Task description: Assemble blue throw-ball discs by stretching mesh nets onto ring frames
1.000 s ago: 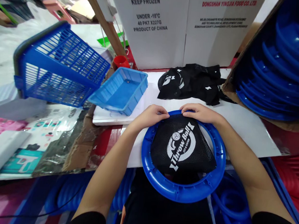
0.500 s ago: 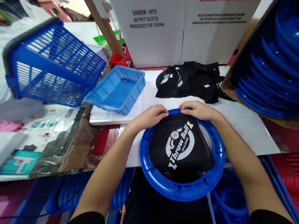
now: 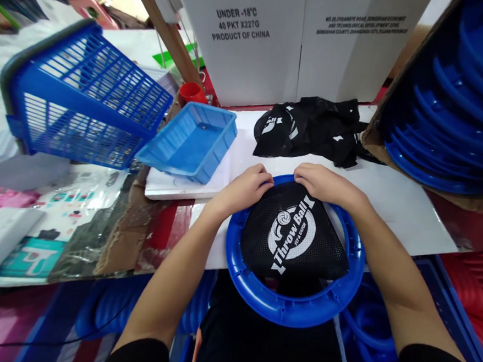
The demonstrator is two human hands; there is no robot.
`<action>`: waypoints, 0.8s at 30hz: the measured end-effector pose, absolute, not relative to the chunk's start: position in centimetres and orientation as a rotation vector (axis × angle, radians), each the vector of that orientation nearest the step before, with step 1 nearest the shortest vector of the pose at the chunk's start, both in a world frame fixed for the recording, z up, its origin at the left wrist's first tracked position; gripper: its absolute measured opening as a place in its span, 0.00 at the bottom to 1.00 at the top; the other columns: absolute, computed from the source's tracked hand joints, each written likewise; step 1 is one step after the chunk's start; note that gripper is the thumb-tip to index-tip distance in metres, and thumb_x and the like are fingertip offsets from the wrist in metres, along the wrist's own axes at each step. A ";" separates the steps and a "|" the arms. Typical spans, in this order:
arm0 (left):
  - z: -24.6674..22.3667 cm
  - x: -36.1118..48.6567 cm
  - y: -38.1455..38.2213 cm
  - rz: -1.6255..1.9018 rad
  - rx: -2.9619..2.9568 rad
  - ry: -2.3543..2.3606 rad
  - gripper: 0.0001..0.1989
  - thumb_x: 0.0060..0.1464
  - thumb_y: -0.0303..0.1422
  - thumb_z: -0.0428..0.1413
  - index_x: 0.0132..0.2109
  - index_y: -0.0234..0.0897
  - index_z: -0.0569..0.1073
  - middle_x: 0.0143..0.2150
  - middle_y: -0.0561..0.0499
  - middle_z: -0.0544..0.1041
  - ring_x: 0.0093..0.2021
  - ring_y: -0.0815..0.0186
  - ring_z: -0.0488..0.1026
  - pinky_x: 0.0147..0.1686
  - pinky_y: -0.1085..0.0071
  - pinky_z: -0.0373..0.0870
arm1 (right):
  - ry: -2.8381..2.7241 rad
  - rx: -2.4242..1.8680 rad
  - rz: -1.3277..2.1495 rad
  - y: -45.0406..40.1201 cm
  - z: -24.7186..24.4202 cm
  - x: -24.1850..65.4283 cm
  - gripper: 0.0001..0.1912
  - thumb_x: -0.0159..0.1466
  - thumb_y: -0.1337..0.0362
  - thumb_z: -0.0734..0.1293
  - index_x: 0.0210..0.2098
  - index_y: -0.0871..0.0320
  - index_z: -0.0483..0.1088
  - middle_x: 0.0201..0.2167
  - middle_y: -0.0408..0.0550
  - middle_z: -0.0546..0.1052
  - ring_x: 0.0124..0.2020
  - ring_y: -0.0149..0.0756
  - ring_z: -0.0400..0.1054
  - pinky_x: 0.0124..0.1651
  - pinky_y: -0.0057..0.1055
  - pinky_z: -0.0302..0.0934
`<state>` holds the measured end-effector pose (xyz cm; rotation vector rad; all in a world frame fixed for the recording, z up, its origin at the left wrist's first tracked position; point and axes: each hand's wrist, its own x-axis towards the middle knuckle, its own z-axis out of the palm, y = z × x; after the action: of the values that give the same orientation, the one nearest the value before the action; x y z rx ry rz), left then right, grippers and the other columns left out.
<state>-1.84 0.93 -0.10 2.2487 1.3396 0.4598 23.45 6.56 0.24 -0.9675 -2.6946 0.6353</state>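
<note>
A blue plastic ring point(image 3: 288, 312) rests partly on the table's front edge and partly over my lap, its ribbed side facing up. Inside it lies a black mesh fabric point(image 3: 322, 258) printed "Throw Ball" in white. The mesh reaches the ring's far rim, but its near edge hangs loose, leaving a gap at the front. My left hand point(image 3: 250, 188) pinches mesh and rim at the far left. At the far right of the rim, my right hand point(image 3: 323, 182) is closed the same way, its fingers curled in. The fingertips of both hands are partly hidden.
More black mesh pieces point(image 3: 311, 128) are heaped behind the ring. A cardboard box of blue rings point(image 3: 457, 108) stands at right. To the left are a light blue tray point(image 3: 190, 144) and a tilted blue basket point(image 3: 85, 98). White cartons point(image 3: 254, 60) close off the back.
My right hand has shifted slightly right along the rim and its fingers have curled in more. My left fingers are bent more tightly. The view has tilted a little; the ring stays almost in place.
</note>
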 end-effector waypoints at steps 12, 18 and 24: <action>0.5 -2.1 1.0 0.531 2.064 1.330 0.07 0.62 0.35 0.57 0.41 0.38 0.79 0.44 0.47 0.77 0.46 0.58 0.75 0.52 0.60 0.73 | -2.718 -1.067 0.616 6.1 0.5 23.2 0.10 0.71 0.69 0.62 0.38 0.56 0.76 0.43 0.55 0.79 0.49 0.50 0.71 0.52 0.43 0.63; 0.6 -1.7 0.6 0.554 2.249 1.304 0.08 0.64 0.32 0.55 0.40 0.38 0.80 0.42 0.46 0.80 0.45 0.58 0.77 0.52 0.59 0.73 | -2.522 -0.878 0.801 6.4 -0.1 22.3 0.11 0.73 0.64 0.62 0.42 0.56 0.77 0.48 0.55 0.80 0.53 0.47 0.73 0.61 0.44 0.65; 0.4 -1.6 0.6 0.473 2.290 1.294 0.10 0.66 0.32 0.54 0.43 0.38 0.80 0.44 0.45 0.81 0.47 0.56 0.78 0.54 0.57 0.73 | -2.453 -0.825 0.958 6.8 -0.6 21.6 0.08 0.70 0.64 0.66 0.35 0.56 0.75 0.46 0.53 0.82 0.50 0.46 0.74 0.60 0.45 0.65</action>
<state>-1.60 0.55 0.42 2.2904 1.2944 0.4727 21.63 6.77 -0.65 -0.8255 -2.4526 0.9585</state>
